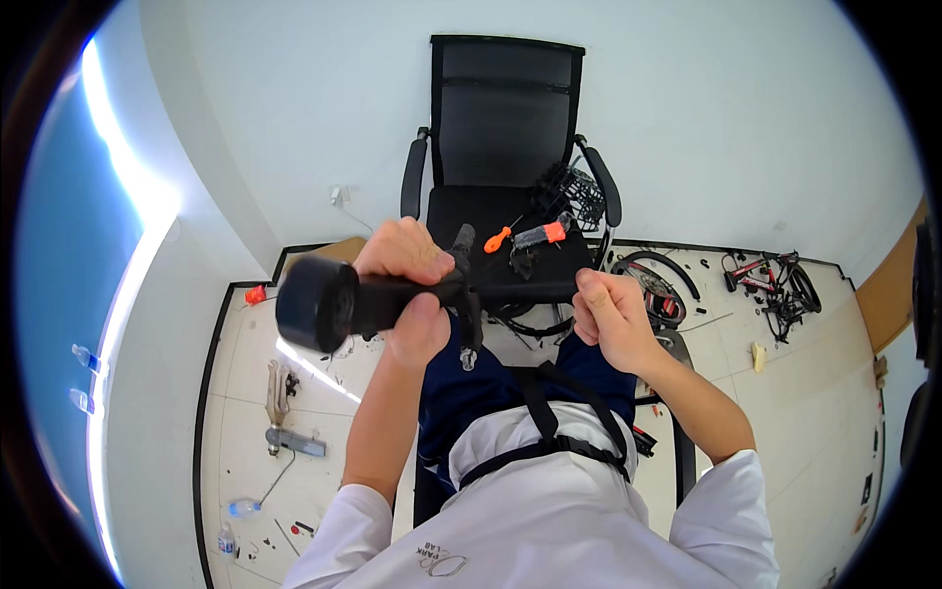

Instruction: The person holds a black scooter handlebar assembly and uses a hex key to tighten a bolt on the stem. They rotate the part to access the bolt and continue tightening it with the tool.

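Note:
My left hand (404, 294) is wrapped round a black tube-shaped part (319, 302). One end widens into a thick round head, towards the left and close to the camera. A crosspiece stands at the tube's other end, with a clear-looking tip at the bottom; its exact kind I cannot make out. To the right, my right hand (616, 319) is closed with the thumb on top, apart from the part; whatever it may hold is hidden. Beyond my hands, an orange-handled screwdriver (497, 240) lies on a black chair's seat (453, 208), beside a grey and orange piece (540, 235).
A tangle of black mesh or chain-like parts (577, 196) rests on the seat's right side. Bicycle wheels (653, 290) and a red-and-black frame (770, 285) are on the floor at right. Left on the floor are a metal fork-like part (278, 402) and bottles (243, 508).

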A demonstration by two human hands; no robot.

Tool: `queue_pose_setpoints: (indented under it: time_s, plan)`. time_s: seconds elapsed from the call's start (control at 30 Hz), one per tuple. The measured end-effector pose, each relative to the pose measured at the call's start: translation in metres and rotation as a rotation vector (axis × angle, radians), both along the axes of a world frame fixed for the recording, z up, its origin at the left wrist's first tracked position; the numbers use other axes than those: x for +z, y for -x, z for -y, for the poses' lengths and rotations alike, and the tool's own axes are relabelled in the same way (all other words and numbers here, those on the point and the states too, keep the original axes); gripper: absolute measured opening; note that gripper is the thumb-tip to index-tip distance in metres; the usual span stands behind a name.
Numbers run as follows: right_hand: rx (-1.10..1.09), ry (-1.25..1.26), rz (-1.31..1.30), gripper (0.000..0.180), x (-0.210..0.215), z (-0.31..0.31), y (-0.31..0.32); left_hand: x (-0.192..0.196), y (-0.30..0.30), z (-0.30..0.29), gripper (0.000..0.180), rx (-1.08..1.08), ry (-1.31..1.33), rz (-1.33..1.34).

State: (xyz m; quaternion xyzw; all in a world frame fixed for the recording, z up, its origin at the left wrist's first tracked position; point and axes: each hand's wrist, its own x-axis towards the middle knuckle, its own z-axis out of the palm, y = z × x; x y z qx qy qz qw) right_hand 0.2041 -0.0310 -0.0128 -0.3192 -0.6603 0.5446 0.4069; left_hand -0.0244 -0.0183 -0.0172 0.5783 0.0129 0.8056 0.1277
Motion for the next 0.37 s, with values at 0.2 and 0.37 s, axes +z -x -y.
queue_pose_setpoints:
  time_s: [0.2,0.37]
  plan:
    - [-0.041,-0.216,0.196,0.041,0.013,0.002,-0.002,0.0,0.004,0.002,0.024,-0.101,0.13,0.05]
    - [-0.128,-0.513,0.412,0.037,0.028,0.0,-0.003,0.002,0.003,0.002,0.021,-0.17,0.247,0.096]
